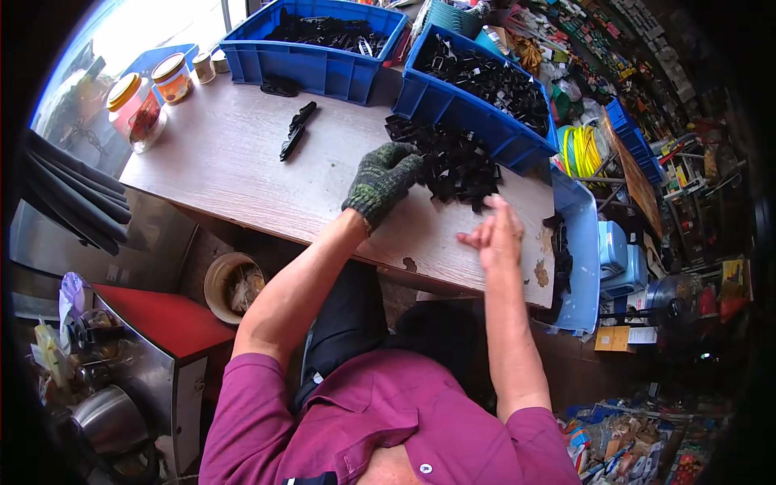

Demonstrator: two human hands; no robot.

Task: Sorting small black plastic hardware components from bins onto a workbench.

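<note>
A heap of small black parts (457,166), too jumbled to tell their kind, lies on the table between two blue crates. My left hand (382,182), in a dark green knitted glove, is at the heap's left edge. Its fingers are curled together, and whatever may be between them is hidden. Bare and slightly blurred, my right hand (497,236) is just below the heap's right end. Its fingers are apart, with nothing seen in them. Farther left on the table lies a long black bundle (297,131), away from both hands.
One blue crate (299,61) of black parts stands at the back, another blue crate (477,117) at the back right. Lidded jars (133,109) stand at the table's far left. A pale blue bin (584,267) adjoins the right edge. A bucket (217,283) stands below the front edge.
</note>
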